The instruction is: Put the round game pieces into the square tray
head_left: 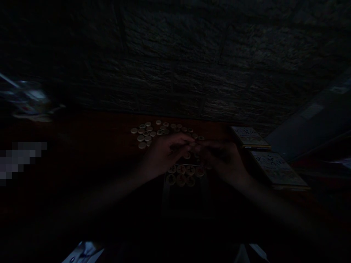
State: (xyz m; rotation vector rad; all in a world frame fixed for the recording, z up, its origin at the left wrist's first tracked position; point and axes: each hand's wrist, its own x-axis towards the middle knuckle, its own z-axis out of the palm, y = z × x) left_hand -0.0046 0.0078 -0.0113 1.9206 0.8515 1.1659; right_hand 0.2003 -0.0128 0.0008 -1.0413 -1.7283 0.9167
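Observation:
In dim light, my left hand (166, 151) reaches in from the left and my right hand (229, 157) from the right. Their fingertips meet, pinched on a round Chinese chess piece (192, 144) that is hard to make out. Just below the hands, a dark open box (163, 204) holds two rows of Chinese chess pieces (181, 169) with characters facing up. Behind and left of my left hand lie many loose Chinese chess pieces (140, 138), some showing characters and some plain. My fingers hide part of the pile.
Two flat boxes (278, 168) with printed characters lie at the right of the reddish-brown table (104, 128). A blurred clear container (30, 98) stands at far left. A stone-block wall (175, 73) rises behind the table, with a grey panel (307, 113) at right.

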